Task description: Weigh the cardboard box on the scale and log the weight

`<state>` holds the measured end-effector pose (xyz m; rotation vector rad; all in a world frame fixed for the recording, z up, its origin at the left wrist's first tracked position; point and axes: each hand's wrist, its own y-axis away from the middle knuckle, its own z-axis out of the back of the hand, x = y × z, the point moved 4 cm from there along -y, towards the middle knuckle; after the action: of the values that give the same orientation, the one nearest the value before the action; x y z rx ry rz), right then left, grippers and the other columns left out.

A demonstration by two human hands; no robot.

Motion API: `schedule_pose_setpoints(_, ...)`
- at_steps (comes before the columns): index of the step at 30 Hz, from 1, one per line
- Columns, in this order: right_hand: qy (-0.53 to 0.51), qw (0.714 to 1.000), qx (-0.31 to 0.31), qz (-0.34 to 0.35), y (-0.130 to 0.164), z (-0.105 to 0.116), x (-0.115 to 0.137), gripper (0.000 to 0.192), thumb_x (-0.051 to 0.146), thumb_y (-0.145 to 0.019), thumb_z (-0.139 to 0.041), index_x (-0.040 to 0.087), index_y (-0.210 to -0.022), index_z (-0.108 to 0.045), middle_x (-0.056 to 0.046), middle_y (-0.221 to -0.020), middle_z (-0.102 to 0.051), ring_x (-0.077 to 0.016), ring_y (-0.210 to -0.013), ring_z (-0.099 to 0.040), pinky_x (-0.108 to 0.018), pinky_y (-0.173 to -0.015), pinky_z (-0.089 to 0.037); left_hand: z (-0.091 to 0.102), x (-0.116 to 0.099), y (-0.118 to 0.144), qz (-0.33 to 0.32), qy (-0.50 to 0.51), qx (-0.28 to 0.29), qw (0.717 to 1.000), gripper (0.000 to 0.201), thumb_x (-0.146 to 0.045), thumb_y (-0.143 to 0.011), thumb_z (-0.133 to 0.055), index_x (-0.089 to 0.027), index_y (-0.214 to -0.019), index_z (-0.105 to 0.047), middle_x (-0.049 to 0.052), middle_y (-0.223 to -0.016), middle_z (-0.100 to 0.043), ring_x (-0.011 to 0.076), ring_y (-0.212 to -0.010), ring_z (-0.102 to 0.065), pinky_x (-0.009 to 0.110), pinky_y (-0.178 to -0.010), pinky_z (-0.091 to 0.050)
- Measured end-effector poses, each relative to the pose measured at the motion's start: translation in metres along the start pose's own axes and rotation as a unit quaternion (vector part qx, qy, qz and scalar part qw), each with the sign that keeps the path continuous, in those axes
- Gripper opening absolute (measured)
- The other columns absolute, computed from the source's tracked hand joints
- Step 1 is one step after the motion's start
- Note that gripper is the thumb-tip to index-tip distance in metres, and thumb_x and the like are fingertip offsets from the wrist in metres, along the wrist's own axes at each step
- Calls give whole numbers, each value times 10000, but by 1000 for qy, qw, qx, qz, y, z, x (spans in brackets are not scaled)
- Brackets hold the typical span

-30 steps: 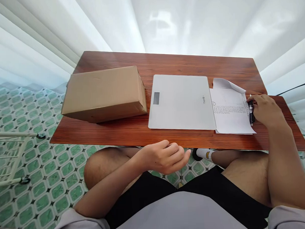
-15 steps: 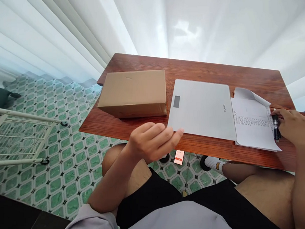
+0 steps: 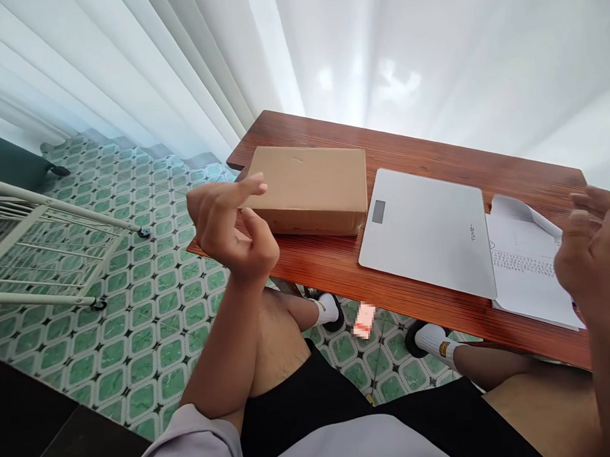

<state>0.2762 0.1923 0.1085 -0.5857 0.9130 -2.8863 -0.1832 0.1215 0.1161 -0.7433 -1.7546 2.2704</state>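
Nearby, plain brown box (image 3: 308,185), seemingly closed

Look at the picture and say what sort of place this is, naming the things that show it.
Probably a room in a home used as a small packing or weighing spot: a wooden table holds a cardboard box, a flat grey scale and a printed sheet, with white curtains behind and green patterned floor tiles.

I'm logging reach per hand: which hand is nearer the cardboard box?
Left. The left hand is raised, empty, at the cardboard box's near-left corner. The right hand is lifted far off, over the paper beyond the grey scale.
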Motion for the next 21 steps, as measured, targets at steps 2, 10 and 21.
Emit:
schedule_pose_setpoints(2, -67, 997, 29, 24, -3, -12, 32, 491, 372, -1029, -404, 270, -1507, -454, -160, -1410, -621, -260, -1312, -608, -481, -1075, -532, 1, 14, 2, 75, 36, -8, 997, 422, -222, -910, -505, -307, -1288, -671, 15, -1104, -713, 243, -1049, -655, 489, -973, -519)
schedule_pose_setpoints(10, -321, 920, 224, -1, 6, -96, 152, 658, 613, -1038, -327, 354, -1627, -193, -66, -1648, -374, -233, -1510, -401, -535, -1241, -373, -9, 86, 27, 393, 192, -23, 899, 557, -373, -859, -614, -218, -1391, -555, 90, -1486, -541, 260, -1431, -476, 392, -1217, -378)
schedule_pose_setpoints(21, -352, 874, 332, -34, 26, -142, 214, 895, 810, -925, -395, 297, -1641, -230, -53, -1689, -288, -305, -1564, -287, -563, -1294, -241, -25, 100, 64, 548, 273, 42, 789, 556, -494, -924, -630, -272, -1428, -549, 50, -1555, -497, 246, -1486, -426, 364, -1208, -401)
